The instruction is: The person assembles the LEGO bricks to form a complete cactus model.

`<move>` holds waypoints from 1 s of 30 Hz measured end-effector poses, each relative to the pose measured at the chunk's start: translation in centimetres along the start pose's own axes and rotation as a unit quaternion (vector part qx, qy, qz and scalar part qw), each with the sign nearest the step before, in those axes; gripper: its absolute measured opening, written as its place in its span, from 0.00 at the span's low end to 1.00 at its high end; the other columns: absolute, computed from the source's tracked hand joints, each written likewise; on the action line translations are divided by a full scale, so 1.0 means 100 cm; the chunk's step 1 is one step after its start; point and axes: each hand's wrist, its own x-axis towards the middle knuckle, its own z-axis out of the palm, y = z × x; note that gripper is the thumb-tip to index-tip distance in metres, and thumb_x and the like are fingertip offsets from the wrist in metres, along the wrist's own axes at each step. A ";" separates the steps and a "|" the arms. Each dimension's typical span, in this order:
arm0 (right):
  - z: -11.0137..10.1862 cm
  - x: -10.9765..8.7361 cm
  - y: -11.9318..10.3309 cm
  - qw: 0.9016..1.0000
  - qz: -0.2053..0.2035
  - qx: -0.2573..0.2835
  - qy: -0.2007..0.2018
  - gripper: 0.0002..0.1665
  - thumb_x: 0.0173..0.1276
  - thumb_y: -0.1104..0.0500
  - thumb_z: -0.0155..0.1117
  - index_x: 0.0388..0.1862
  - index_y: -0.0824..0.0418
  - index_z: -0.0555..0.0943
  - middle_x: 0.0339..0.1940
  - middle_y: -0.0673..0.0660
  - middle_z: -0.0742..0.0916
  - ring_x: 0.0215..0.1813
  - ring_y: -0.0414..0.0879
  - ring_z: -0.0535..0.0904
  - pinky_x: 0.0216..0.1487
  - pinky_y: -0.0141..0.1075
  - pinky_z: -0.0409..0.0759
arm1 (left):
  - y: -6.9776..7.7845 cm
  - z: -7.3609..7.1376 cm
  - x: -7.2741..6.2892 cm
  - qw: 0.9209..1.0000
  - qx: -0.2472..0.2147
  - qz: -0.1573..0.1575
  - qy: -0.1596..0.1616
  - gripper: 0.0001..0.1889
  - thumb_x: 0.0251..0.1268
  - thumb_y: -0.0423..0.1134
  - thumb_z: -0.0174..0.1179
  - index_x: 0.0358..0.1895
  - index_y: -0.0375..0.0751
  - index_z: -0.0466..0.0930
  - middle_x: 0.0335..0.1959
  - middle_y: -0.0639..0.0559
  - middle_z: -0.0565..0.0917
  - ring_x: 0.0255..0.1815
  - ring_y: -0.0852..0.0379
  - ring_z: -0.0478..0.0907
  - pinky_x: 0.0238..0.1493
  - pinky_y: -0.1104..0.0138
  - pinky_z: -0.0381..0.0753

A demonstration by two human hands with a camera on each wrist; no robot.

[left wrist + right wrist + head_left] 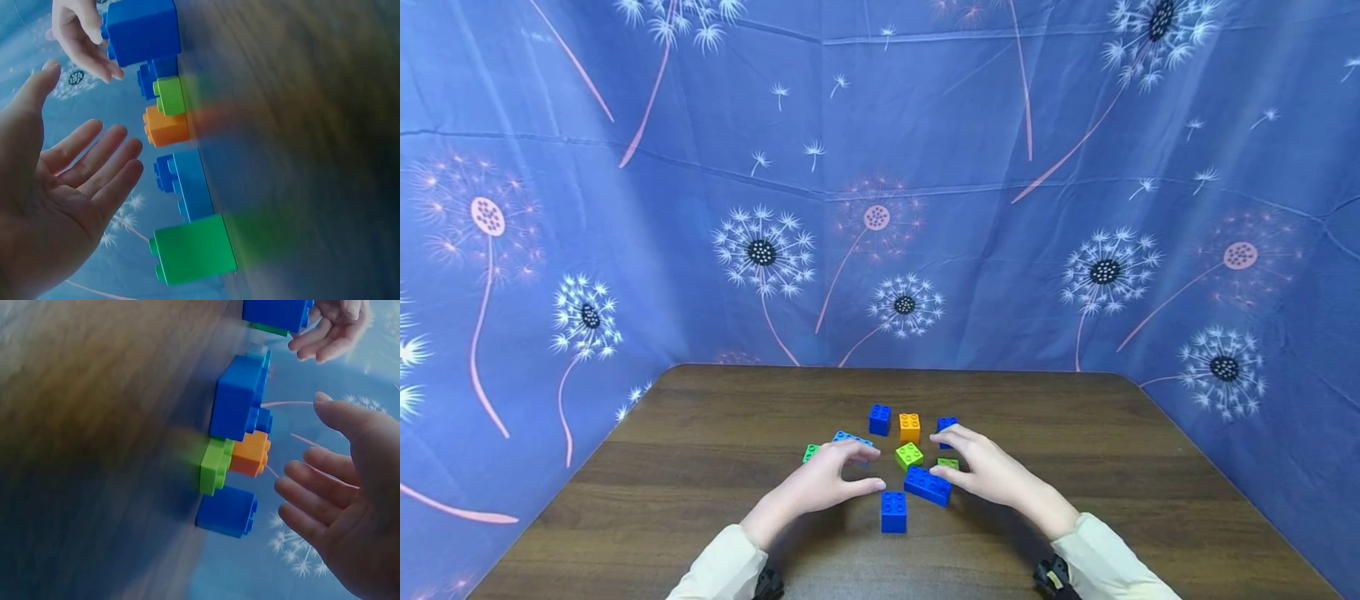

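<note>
The left hand and right hand are both open, fingers spread and gently bent, palms facing inward; neither grips a block. In the wrist views, a gap separates each hand from the blocks.

Studded, smooth plastic blocks are grouped between and beyond the hands. Nearest the person: a square blue block; just behind it, a long blue block set at an angle. A lime block lies centrally, an orange block behind it. A green block is beside the left hand.

The wood-grained counter extends past the group on both sides; its rounded far corners meet patterned blue cloth.
</note>
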 end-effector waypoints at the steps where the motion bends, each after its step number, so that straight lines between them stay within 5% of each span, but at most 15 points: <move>1: 0.001 0.001 0.000 1.000 -0.001 0.000 -0.002 0.28 0.66 0.44 0.59 0.56 0.63 0.76 0.52 0.57 0.81 0.52 0.51 0.80 0.50 0.46 0.78 | 0.001 0.001 0.001 1.000 0.001 -0.003 -0.005 0.28 0.60 0.57 0.60 0.56 0.40 0.76 0.53 0.47 0.81 0.54 0.51 0.78 0.55 0.58 0.76; 11: 0.012 0.003 -0.002 0.998 0.003 0.045 -0.038 0.27 0.65 0.47 0.61 0.54 0.65 0.77 0.48 0.58 0.82 0.49 0.51 0.80 0.49 0.44 0.79 | 0.006 0.007 0.005 0.998 0.018 -0.013 -0.062 0.29 0.55 0.55 0.65 0.55 0.38 0.75 0.52 0.48 0.81 0.52 0.55 0.78 0.53 0.63 0.77; 19: 0.015 0.004 -0.004 0.997 0.007 0.057 -0.056 0.25 0.64 0.48 0.62 0.53 0.65 0.78 0.45 0.57 0.82 0.46 0.50 0.80 0.48 0.44 0.79 | 0.008 0.010 0.007 0.996 0.018 0.011 -0.089 0.26 0.54 0.50 0.67 0.51 0.37 0.77 0.47 0.49 0.83 0.47 0.59 0.80 0.50 0.68 0.78; 30: 0.019 0.005 -0.004 0.997 0.003 0.027 -0.069 0.23 0.57 0.51 0.70 0.47 0.64 0.81 0.38 0.49 0.79 0.39 0.40 0.76 0.42 0.32 0.78 | 0.010 0.014 0.008 0.994 -0.003 -0.007 -0.106 0.17 0.51 0.44 0.70 0.42 0.41 0.80 0.35 0.54 0.86 0.36 0.66 0.81 0.42 0.74 0.78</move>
